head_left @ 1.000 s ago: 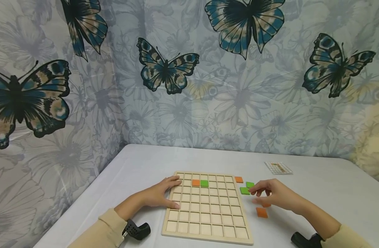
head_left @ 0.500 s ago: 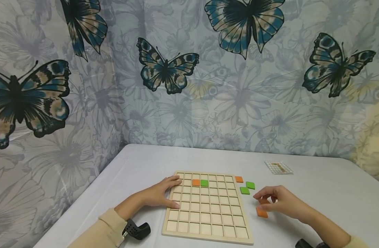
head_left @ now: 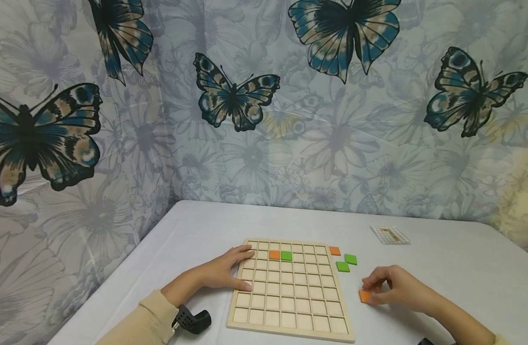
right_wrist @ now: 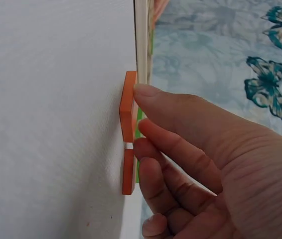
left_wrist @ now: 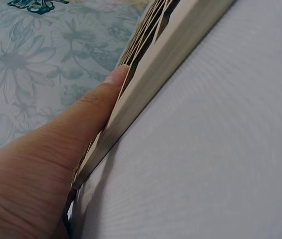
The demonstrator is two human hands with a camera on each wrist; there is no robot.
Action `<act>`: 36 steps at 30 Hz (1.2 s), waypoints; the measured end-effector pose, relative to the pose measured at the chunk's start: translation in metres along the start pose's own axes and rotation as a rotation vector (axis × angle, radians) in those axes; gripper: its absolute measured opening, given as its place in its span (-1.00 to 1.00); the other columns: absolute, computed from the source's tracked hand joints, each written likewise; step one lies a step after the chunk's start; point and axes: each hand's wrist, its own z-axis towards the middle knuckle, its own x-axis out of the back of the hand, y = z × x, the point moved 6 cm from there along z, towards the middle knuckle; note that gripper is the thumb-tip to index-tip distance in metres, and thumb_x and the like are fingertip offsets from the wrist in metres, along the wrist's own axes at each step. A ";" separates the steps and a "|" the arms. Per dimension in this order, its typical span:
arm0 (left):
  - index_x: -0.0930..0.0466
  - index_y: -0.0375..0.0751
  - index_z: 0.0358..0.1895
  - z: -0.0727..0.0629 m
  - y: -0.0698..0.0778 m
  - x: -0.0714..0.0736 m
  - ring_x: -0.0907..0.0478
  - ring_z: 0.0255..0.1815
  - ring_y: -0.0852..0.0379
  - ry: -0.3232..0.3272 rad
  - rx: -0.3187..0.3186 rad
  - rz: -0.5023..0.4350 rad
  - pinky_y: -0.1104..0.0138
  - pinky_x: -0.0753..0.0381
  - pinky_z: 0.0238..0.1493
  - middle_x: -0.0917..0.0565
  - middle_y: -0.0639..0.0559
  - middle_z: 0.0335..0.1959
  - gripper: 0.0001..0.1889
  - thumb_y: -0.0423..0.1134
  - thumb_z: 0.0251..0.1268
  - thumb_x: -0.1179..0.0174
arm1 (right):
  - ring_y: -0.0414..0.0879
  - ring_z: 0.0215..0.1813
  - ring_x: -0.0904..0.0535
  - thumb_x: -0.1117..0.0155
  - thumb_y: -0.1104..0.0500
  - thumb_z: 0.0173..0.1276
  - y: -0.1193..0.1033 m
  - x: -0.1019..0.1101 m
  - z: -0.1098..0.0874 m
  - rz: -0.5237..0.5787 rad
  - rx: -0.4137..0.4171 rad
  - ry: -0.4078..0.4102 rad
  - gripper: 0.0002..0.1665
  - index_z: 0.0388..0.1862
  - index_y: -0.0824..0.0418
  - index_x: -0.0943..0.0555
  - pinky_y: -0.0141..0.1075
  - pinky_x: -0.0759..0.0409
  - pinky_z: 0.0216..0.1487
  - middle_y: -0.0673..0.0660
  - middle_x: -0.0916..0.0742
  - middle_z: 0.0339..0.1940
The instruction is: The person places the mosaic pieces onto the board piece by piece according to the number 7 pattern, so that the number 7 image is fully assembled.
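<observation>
My left hand (head_left: 222,270) rests on the left edge of a pale wooden grid board (head_left: 291,331), fingers and thumb spread along its frame. In the left wrist view the thumb (left_wrist: 93,104) lies over the rim. An orange square tile (head_left: 364,296) lies right of the board under my right hand (head_left: 402,290). In the right wrist view my thumb touches the top of that orange tile (right_wrist: 126,107), with the fingertips close above; no pinch around it shows. A second orange tile (right_wrist: 128,172) sits beside it, mostly covered by the fingers in the head view.
The board's second row holds an orange tile (head_left: 274,255) and a green tile (head_left: 286,255). Right of its upper corner lie another orange tile (head_left: 334,250) and two green ones (head_left: 343,266). Farther back lies a card with a grid pattern (head_left: 390,235) on the white tablecloth (head_left: 458,268).
My right hand has moved nearer and slightly to the right, from beside the green tiles down to the orange tile. The left hand stays on the board's edge.
</observation>
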 end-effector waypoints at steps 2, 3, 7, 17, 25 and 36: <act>-0.14 -0.04 0.43 0.000 0.001 0.001 0.14 0.52 -0.14 0.004 0.002 0.003 -0.14 -0.02 0.40 0.01 0.02 0.51 -0.05 0.17 -0.06 -0.37 | -0.43 -0.31 -0.50 -0.44 0.12 0.07 0.000 0.001 0.000 -0.019 0.010 0.002 -0.74 -0.28 0.22 -0.68 -0.46 -0.41 -0.37 0.10 -0.74 -0.24; -0.14 -0.04 0.43 0.000 0.001 0.001 0.13 0.52 -0.15 0.006 0.002 0.003 -0.14 -0.02 0.40 0.01 0.02 0.51 -0.05 0.16 -0.06 -0.37 | -0.45 -0.28 -0.51 -0.44 0.11 0.07 0.000 0.001 0.000 -0.030 0.015 0.000 -0.75 -0.29 0.21 -0.68 -0.46 -0.41 -0.36 0.10 -0.73 -0.24; -0.15 -0.05 0.42 -0.001 0.002 0.002 0.12 0.52 -0.14 0.010 0.004 0.005 -0.14 -0.04 0.40 0.01 0.01 0.51 -0.06 0.16 -0.06 -0.37 | -0.53 -0.12 -0.52 -0.45 0.09 0.05 -0.001 0.001 0.001 -0.061 0.031 -0.009 -0.77 -0.32 0.15 -0.69 -0.46 -0.42 -0.34 0.07 -0.73 -0.23; -0.15 -0.05 0.43 -0.002 0.001 0.000 0.16 0.52 -0.17 0.002 0.003 -0.011 -0.16 0.00 0.40 0.02 0.01 0.51 -0.05 0.14 -0.06 -0.38 | -0.55 -0.08 -0.51 -0.46 0.05 0.03 -0.003 0.000 0.000 -0.076 0.059 -0.013 -0.77 -0.35 0.11 -0.67 -0.46 -0.45 -0.36 0.05 -0.74 -0.24; -0.14 -0.04 0.43 0.000 0.001 -0.001 0.16 0.52 -0.18 -0.006 0.008 -0.002 -0.16 0.00 0.40 0.02 0.01 0.51 -0.05 0.16 -0.06 -0.37 | -0.52 -0.16 -0.52 -0.42 0.00 0.07 -0.006 0.000 -0.001 -0.105 0.093 -0.017 -0.78 -0.36 0.07 -0.65 -0.46 -0.43 -0.36 -0.08 -0.72 -0.29; -0.14 -0.02 0.43 0.002 -0.001 -0.001 0.22 0.51 -0.24 0.000 0.020 0.005 -0.20 0.03 0.39 0.04 0.06 0.51 -0.04 0.19 -0.07 -0.36 | -0.40 -0.43 -0.42 -0.44 0.09 0.07 -0.011 0.010 0.002 -0.168 0.098 0.045 -0.82 -0.35 0.10 -0.67 -0.46 -0.33 -0.46 -0.17 -0.67 -0.44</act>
